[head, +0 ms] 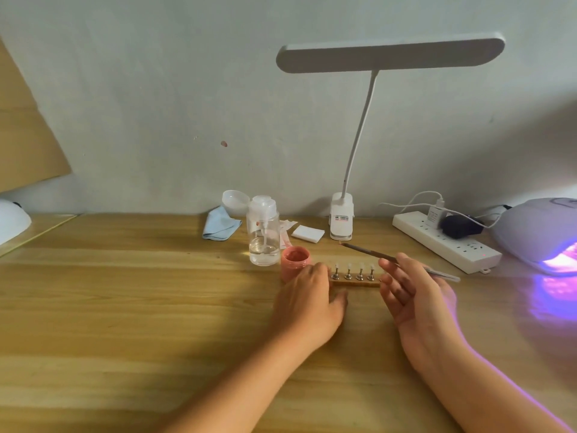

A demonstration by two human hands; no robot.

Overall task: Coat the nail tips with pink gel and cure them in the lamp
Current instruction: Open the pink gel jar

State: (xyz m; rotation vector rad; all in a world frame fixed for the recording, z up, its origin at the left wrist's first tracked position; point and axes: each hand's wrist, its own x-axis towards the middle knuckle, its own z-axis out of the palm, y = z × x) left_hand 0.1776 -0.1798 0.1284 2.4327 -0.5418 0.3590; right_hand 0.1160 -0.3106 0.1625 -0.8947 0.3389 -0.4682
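Nail-tip stand point(354, 279) partly hidden
Left hand point(307, 295) covers its left end, fingers' grip unclear; right hand point(415, 295) fingers pinch the gel brush point(365, 250); curing lamp point(537, 232) cropped right; clip-lamp label point(342, 217) unreadable.

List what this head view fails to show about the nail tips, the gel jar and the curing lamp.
Head view:
- Holder: left end hidden under the left hand.
- Nail tips: too small to tell coated from bare.
- Gel jar: lower right side covered by the same hand.
- Curing lamp: cut off by the right edge; glow hides its inside.
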